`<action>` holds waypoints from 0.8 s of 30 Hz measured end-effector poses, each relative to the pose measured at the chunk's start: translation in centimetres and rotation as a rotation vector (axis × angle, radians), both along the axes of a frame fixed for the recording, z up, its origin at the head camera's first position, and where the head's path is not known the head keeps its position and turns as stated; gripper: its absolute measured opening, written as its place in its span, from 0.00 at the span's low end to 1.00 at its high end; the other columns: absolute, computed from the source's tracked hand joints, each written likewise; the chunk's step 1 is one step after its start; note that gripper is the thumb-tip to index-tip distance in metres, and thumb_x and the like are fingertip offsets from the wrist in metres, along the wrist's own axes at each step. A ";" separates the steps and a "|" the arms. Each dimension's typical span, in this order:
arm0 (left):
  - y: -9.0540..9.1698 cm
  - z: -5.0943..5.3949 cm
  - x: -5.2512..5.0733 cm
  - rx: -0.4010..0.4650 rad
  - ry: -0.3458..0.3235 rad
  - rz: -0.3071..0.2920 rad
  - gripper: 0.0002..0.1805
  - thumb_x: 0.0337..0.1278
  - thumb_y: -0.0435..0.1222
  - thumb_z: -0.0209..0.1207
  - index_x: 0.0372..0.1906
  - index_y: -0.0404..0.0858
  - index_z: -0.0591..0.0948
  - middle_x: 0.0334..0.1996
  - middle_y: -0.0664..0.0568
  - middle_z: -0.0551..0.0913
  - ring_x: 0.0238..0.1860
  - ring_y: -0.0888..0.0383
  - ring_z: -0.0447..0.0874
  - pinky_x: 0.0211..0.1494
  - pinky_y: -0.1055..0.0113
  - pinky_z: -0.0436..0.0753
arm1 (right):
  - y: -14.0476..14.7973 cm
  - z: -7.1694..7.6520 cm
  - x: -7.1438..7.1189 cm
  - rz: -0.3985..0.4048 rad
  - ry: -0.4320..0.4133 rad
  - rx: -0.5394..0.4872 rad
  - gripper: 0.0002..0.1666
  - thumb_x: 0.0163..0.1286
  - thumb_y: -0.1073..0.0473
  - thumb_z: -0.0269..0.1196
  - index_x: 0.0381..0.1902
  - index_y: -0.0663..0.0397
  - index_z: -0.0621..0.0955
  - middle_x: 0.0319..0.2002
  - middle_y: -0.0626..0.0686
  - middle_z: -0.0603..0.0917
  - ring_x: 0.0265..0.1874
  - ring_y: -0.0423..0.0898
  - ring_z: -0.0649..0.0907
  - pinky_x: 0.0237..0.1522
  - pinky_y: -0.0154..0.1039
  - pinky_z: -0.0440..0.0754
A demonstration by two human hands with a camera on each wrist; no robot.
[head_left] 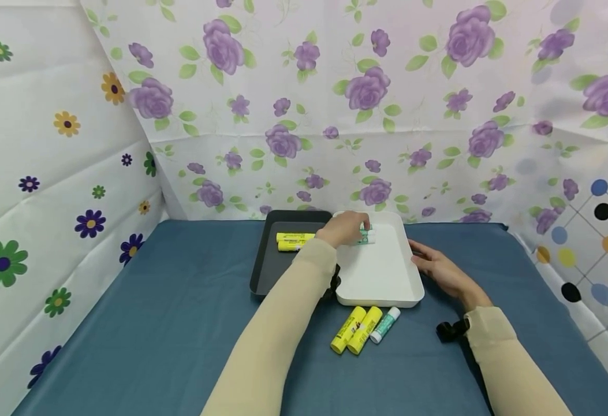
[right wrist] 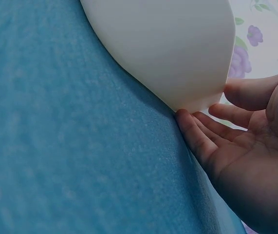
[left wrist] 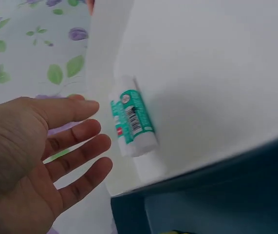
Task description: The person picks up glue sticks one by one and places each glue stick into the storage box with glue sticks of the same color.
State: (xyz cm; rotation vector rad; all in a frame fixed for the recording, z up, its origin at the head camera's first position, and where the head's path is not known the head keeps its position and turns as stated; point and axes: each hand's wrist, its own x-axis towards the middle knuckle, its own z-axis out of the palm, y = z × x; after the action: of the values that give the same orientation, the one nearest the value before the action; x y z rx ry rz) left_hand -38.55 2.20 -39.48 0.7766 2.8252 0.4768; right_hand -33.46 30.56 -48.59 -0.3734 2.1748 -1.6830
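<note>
My left hand (head_left: 342, 229) reaches over the far left part of the white tray (head_left: 379, 274). In the left wrist view its fingers are spread and hold nothing, just beside two white-and-green glue sticks (left wrist: 136, 117) lying side by side in that tray. The right hand (head_left: 446, 274) is at the tray's right side; the right wrist view shows its thumb and fingertips touching the tray's outer edge (right wrist: 199, 100). Two yellow glue sticks (head_left: 293, 237) lie in the dark grey tray (head_left: 267, 274), partly hidden by the left hand and sleeve.
In front of the white tray, two yellow glue sticks (head_left: 364, 330) and one white-and-green glue stick (head_left: 385, 325) lie on the blue cloth (head_left: 179, 323). The trays stand side by side near the cloth's far edge, before a flowered curtain (head_left: 283, 115).
</note>
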 end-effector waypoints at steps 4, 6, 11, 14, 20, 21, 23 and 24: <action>-1.2 0.6 0.6 0.113 -0.051 -0.005 0.16 0.77 0.34 0.58 0.64 0.43 0.81 0.55 0.50 0.82 0.50 0.55 0.80 0.53 0.59 0.80 | 0.0 0.1 0.1 0.003 0.002 0.003 0.39 0.88 0.55 0.46 0.86 0.54 0.43 0.84 0.63 0.43 0.81 0.65 0.49 0.76 0.68 0.47; -1.7 0.9 1.1 0.150 -0.059 -0.023 0.15 0.78 0.35 0.57 0.63 0.43 0.81 0.51 0.50 0.82 0.48 0.55 0.80 0.51 0.60 0.80 | 0.0 0.1 0.1 0.003 0.003 0.003 0.39 0.88 0.55 0.47 0.86 0.54 0.43 0.84 0.64 0.43 0.81 0.66 0.49 0.76 0.68 0.47; -3.2 1.5 3.0 0.218 -0.075 -0.084 0.13 0.80 0.35 0.54 0.61 0.43 0.82 0.49 0.49 0.82 0.44 0.55 0.80 0.47 0.63 0.80 | 0.1 0.1 0.0 0.008 0.010 0.010 0.39 0.88 0.55 0.47 0.85 0.54 0.43 0.84 0.63 0.43 0.81 0.65 0.48 0.76 0.69 0.47; -4.3 1.5 4.5 0.249 -0.073 -0.102 0.13 0.80 0.35 0.54 0.60 0.43 0.82 0.50 0.49 0.83 0.43 0.56 0.81 0.46 0.64 0.81 | 0.1 0.0 0.0 0.015 0.013 0.012 0.40 0.88 0.55 0.47 0.85 0.54 0.43 0.84 0.63 0.42 0.81 0.65 0.47 0.76 0.69 0.46; -6.5 1.3 8.4 0.333 -0.093 -0.118 0.11 0.79 0.35 0.57 0.58 0.45 0.83 0.47 0.51 0.83 0.43 0.56 0.82 0.45 0.66 0.82 | 0.1 -0.1 -0.1 0.013 0.006 0.005 0.40 0.88 0.54 0.47 0.85 0.55 0.43 0.84 0.62 0.41 0.81 0.65 0.47 0.76 0.69 0.46; -6.8 1.3 9.0 0.345 -0.100 -0.122 0.11 0.78 0.35 0.57 0.58 0.45 0.83 0.47 0.52 0.83 0.43 0.56 0.82 0.45 0.66 0.82 | 0.1 -0.1 -0.1 0.013 0.007 0.004 0.40 0.88 0.54 0.47 0.85 0.55 0.43 0.84 0.62 0.41 0.81 0.65 0.46 0.76 0.69 0.46; -7.4 0.9 10.1 0.363 -0.111 -0.137 0.11 0.78 0.35 0.57 0.58 0.45 0.83 0.45 0.53 0.83 0.42 0.57 0.82 0.45 0.66 0.82 | 0.2 -0.1 -0.1 0.015 0.007 0.002 0.40 0.88 0.54 0.47 0.85 0.55 0.43 0.84 0.62 0.41 0.81 0.65 0.46 0.76 0.68 0.46; -7.7 0.7 10.5 0.371 -0.116 -0.145 0.11 0.78 0.35 0.58 0.57 0.45 0.83 0.44 0.53 0.83 0.41 0.58 0.82 0.45 0.67 0.81 | 0.2 -0.1 -0.1 0.017 0.009 0.002 0.40 0.88 0.54 0.47 0.85 0.56 0.43 0.84 0.63 0.41 0.81 0.65 0.46 0.76 0.69 0.46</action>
State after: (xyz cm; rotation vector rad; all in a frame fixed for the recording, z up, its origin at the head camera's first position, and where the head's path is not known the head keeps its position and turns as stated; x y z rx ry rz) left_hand -28.05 -5.47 -38.77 0.9734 2.5815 1.0041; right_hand -33.54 30.78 -48.68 -0.3979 2.1733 -1.6738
